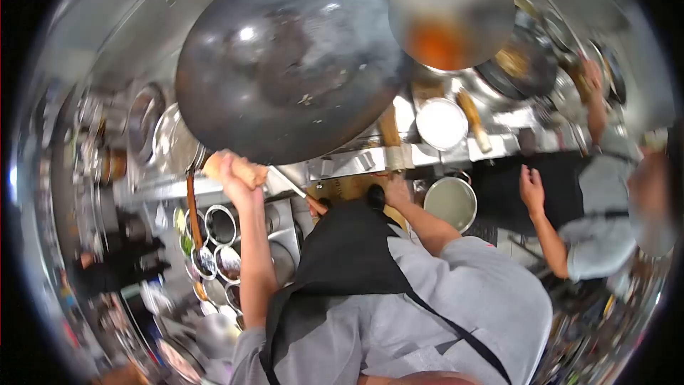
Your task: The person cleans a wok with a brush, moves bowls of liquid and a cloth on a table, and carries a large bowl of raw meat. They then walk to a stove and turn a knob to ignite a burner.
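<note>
My left hand [239,180] is closed around a peach-coloured folded cloth [249,172], pressed at the near left rim of a large dark wok [285,71]. The wok is tilted, and its wet, shiny surface carries a few small pale bits. My right hand [397,190] is low at the counter edge, just below the end of a wooden handle [390,132]; its fingers are too small and blurred to tell whether they grip it. A thin pale stick [288,181] slants beside my left hand.
At the right, a co-worker [598,199] stands with one arm over the stove. A white bowl [442,123], a wooden-handled tool [473,120] and a smaller wok [524,64] are on the counter. A pot [450,204] stands below. Several round containers [221,224] sit left.
</note>
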{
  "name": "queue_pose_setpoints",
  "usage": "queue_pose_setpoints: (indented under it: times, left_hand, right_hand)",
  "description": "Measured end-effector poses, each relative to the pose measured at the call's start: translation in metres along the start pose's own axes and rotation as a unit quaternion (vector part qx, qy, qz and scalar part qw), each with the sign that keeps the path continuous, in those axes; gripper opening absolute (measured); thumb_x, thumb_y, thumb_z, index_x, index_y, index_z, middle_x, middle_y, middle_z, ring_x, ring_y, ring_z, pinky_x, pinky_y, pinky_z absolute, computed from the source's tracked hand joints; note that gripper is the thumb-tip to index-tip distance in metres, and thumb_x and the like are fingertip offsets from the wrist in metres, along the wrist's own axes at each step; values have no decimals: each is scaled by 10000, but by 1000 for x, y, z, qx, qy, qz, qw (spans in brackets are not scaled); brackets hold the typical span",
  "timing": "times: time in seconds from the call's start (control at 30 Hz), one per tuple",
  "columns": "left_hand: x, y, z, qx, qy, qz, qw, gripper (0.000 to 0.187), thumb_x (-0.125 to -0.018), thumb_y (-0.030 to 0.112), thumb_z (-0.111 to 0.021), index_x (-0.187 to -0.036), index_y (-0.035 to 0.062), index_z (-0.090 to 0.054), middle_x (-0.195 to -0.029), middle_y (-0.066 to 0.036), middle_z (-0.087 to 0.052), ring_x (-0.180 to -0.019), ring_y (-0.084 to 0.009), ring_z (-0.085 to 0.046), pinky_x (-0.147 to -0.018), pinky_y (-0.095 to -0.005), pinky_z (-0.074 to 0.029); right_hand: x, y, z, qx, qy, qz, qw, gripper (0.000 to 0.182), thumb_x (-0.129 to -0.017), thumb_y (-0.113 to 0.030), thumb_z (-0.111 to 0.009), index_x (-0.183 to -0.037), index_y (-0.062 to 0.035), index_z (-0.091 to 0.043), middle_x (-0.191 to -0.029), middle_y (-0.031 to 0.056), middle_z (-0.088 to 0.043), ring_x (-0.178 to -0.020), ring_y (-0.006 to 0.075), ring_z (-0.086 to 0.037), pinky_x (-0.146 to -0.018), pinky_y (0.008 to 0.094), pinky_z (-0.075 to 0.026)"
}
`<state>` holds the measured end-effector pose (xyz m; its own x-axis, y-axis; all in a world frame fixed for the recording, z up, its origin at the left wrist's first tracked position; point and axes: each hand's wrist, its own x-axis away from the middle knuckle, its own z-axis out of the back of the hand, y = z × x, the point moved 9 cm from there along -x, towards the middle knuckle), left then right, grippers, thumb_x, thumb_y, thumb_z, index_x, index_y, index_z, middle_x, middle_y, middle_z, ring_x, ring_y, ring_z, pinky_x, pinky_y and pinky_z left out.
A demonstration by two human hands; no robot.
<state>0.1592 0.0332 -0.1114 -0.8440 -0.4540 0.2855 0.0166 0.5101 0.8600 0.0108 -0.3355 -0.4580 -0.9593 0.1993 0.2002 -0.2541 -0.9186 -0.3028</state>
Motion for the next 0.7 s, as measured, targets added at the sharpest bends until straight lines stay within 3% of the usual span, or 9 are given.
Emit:
queue_pose_setpoints:
  times: [0.03, 0.1, 0.17, 0.23, 0.3, 0.33, 0.43, 0.57, 0.7]
  left_hand:
    - [0, -6, 1, 0, -13, 30, 999, 447, -785, 217, -680, -1160, 61, -493, -953, -75, -573, -861, -247, -599, -764, -424, -530]
    - [9, -12, -9, 39, -117, 115, 986, 495, -839, 206, -636, -1249, 15, -435, -1146, -180, -595, -994, -303, -615, -862, -443, -514]
    - [40, 16, -14, -8, -100, 34, 994, 548, -869, 215, -590, -1318, 25, -339, -1133, -209, -599, -1027, -315, -606, -878, -422, -503]
    - [60, 19, 13, 24, -31, 53, 998, 493, -872, 229, -574, -1287, 57, -371, -1065, -190, -611, -951, -300, -620, -835, -414, -514]
    - [85, 26, 41, -23, -15, 53, 998, 457, -866, 227, -571, -1248, 55, -388, -969, -169, -615, -832, -275, -627, -763, -412, -527]
    - [93, 26, 62, -65, 9, 51, 997, 396, -862, 223, -567, -1179, 27, -433, -911, -164, -616, -739, -255, -622, -698, -403, -530]
    - [109, -4, 132, -113, 83, 133, 981, 340, -853, 213, -571, -1101, 2, -473, -847, -147, -611, -700, -247, -619, -654, -384, -529]
    - [124, -24, 169, -159, 134, 202, 957, 288, -838, 194, -586, -1032, -2, -504, -809, -131, -602, -664, -239, -614, -614, -361, -525]
    - [108, -48, 183, -153, 112, 228, 955, 272, -839, 192, -601, -1020, 9, -513, -809, -123, -603, -649, -235, -614, -596, -358, -524]
  right_hand:
    - [-5, 12, -36, 85, -190, 3, 978, 396, -780, -175, -578, -1145, -26, -609, -1155, 140, -600, -1116, 342, -537, -940, 420, -430]
    - [-3, 14, -50, 139, -338, 58, 929, 466, -782, -164, -573, -1235, -57, -543, -1175, 124, -586, -1164, 297, -507, -944, 404, -408]
    - [2, -4, -5, 96, -196, 108, 970, 457, -784, -149, -567, -1233, -68, -540, -1205, 128, -567, -1198, 270, -478, -938, 377, -398]
    - [-7, 32, -70, 3, -167, -7, 986, 436, -801, -115, -538, -1233, -56, -537, -1231, 151, -543, -1194, 291, -476, -982, 409, -369]
    - [2, 2, -1, -47, -120, -72, 989, 472, -821, -102, -520, -1283, -18, -478, -1326, 182, -459, -1252, 304, -413, -1033, 444, -317]
    - [9, -6, -13, -36, -30, -17, 999, 542, -833, -74, -496, -1354, 14, -375, -1402, 210, -375, -1282, 324, -376, -1065, 468, -277]
    - [17, -16, -19, 59, -91, 74, 991, 632, -827, -70, -505, -1411, 13, -278, -1449, 222, -315, -1315, 338, -333, -1082, 442, -265]
    - [0, 6, -65, 99, -214, 17, 972, 711, -840, -116, -485, -1481, -95, -179, -1543, 157, -170, -1412, 358, -172, -1107, 491, -222]
    - [-7, 25, -66, 108, -213, -65, 969, 790, -851, -185, -520, -1510, -223, -87, -1577, 52, -82, -1426, 375, -115, -1080, 566, -233]
